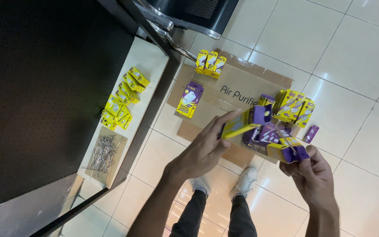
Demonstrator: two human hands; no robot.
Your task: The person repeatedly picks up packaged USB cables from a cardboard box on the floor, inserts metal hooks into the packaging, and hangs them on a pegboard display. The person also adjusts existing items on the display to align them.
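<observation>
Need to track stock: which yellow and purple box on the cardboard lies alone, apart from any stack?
The large box at the cardboard sheet's left side; the others sit in rows or piles.

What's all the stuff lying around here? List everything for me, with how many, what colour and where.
box in left hand: one, yellow and purple, held above the cardboard
boxes in right hand: a small stack, yellow and purple
flattened cardboard: one, brown, on the tiled floor
boxes on cardboard: three at far edge, one alone, a cluster at right, all yellow and purple
boxes on shelf: several, yellow
metal hooks: a pile, silver, near end of shelf
shelf: one, cream
pegboard: one, black, left
chair: one, black, chrome frame
shoes: two, white
left hand
right hand
</observation>
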